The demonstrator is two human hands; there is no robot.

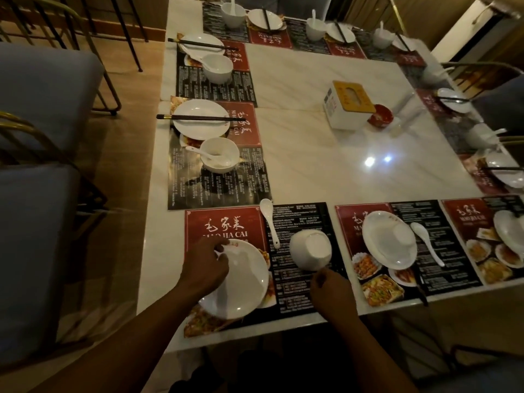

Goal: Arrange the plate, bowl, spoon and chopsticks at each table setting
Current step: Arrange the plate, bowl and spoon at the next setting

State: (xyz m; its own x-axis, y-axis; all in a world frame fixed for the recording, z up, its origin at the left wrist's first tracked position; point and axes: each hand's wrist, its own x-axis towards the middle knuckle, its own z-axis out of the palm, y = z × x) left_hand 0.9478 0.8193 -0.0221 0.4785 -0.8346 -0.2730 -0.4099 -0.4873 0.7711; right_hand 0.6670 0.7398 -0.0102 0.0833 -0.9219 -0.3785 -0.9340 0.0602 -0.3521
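Note:
My left hand (pixel 205 266) grips the far left rim of a white plate (pixel 241 285) on the near-left placemat (pixel 224 222). My right hand (pixel 330 285) holds a white bowl (pixel 310 249) tipped on its side, bottom facing me, just right of the plate. A white spoon (pixel 270 222) lies on the mat above the bowl. On the mat to the right, a second plate (pixel 390 239) holds an overturned bowl, with a spoon (pixel 426 242) beside it and dark chopsticks (pixel 419 285) near the table edge.
Finished settings with plate, chopsticks, bowl and spoon line the left side (pixel 201 119) and the far side (pixel 265 19). A white tissue box (pixel 348 107) and a red dish (pixel 381 114) stand mid-table. Grey chairs (pixel 37 89) stand left.

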